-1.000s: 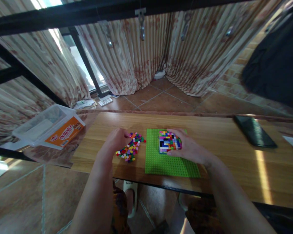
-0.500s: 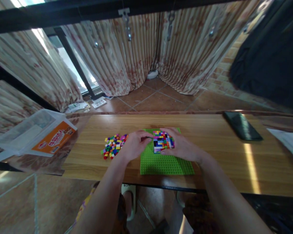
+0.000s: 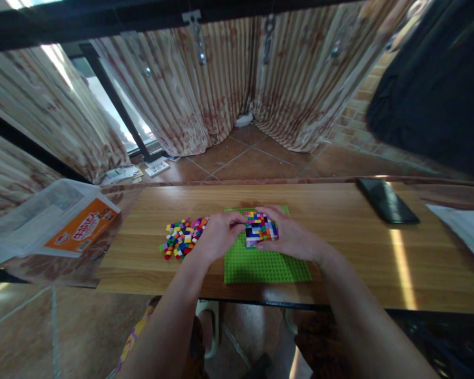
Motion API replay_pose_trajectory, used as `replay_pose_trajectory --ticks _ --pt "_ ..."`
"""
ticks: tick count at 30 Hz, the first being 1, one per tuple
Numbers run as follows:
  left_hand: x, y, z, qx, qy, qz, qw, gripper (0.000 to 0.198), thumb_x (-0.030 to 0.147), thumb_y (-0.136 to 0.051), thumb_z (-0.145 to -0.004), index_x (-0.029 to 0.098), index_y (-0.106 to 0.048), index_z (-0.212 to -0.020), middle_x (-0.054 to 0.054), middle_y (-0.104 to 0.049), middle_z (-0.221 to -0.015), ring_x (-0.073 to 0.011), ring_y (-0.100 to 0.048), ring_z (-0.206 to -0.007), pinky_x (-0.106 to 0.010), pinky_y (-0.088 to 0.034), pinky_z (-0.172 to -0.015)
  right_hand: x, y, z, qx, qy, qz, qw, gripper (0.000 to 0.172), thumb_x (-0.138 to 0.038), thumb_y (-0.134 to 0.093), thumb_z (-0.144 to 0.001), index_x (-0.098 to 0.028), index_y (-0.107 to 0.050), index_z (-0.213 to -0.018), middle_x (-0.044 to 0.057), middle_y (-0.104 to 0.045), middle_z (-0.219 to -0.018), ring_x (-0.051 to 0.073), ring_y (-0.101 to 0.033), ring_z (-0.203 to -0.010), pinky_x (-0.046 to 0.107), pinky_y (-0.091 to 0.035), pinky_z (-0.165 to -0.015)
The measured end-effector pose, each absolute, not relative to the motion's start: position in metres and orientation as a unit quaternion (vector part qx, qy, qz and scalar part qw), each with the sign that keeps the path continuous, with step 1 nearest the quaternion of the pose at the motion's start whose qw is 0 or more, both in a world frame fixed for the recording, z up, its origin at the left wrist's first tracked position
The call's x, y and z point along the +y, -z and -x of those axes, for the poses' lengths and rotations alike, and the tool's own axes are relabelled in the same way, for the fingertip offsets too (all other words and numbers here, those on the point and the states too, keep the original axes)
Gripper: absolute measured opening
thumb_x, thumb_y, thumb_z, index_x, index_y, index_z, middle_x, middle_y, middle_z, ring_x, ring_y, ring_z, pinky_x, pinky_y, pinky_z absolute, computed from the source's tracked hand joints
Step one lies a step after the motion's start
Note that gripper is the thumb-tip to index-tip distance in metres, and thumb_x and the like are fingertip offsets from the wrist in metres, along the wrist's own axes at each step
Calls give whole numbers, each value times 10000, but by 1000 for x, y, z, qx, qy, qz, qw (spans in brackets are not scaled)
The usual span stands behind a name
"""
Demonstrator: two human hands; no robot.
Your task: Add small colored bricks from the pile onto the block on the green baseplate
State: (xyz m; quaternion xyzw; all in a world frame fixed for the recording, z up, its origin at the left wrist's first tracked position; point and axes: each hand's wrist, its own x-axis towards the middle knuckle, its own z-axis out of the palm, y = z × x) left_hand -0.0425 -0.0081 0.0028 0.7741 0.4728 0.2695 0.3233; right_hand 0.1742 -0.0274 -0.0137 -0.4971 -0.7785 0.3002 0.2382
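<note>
A multicoloured block of building bricks [image 3: 263,227] stands on the green studded baseplate [image 3: 266,271], towards its far side. My right hand [image 3: 290,234] grips the block from the right, thumb along the near side and fingers at the far side. At the block's upper left edge, my left hand [image 3: 221,231] is closed in a pinch, its thumb and forefinger on a small building brick mostly hidden by the fingertips. Just left of that hand lies a loose pile of small coloured bricks [image 3: 179,239], partly covered by it.
Everything rests on a long wooden table [image 3: 327,205]. A black phone [image 3: 387,201] lies at the far right, near white paper [image 3: 464,231]. Left of the table stands a clear plastic box [image 3: 35,216] with an orange label. Curtains [image 3: 221,89] hang beyond.
The view has shifted slightly, so everything sits a little further left. My left fingertips have come closer against the block's left edge; my right hand keeps its grip.
</note>
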Motion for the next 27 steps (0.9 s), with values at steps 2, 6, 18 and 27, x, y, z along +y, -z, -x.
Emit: replay_pose_trajectory --ticks 2,6,18,27 --pt "-8 -1 42 471 -268 -781 309 152 109 -603 -837 183 -729 -879 -14 -765 -851 -157 -705 -784 -269 -536 -765 -27 15 -174 -780 -297 493 245 869 -439 -804 -679 -230 -414 -1427 133 -487 -1377 303 -493 -1283 517 -371 -1115" --pt "-8 3 42 470 -270 -789 290 135 134 -608 -847 187 -727 -883 -16 -768 -877 -161 -706 -804 -274 -533 -781 -27 15 -174 -781 -296 492 246 861 -440 -800 -685 -240 -416 -1429 131 -484 -1376 307 -494 -1281 521 -375 -1107" --pt "-9 3 40 478 -256 -803 247 108 162 -598 -855 205 -697 -864 -11 -743 -857 -169 -677 -800 -284 -506 -764 -28 14 -173 -779 -301 493 244 862 -423 -794 -689 -247 -401 -1435 131 -475 -1376 314 -492 -1275 516 -366 -1103" --pt "-13 3 33 482 -275 -801 225 84 134 -605 -841 180 -660 -798 -28 -676 -855 -166 -633 -797 -293 -493 -761 -27 15 -173 -780 -296 498 238 878 -407 -822 -657 -227 -419 -1416 137 -476 -1365 304 -490 -1270 505 -367 -1106"
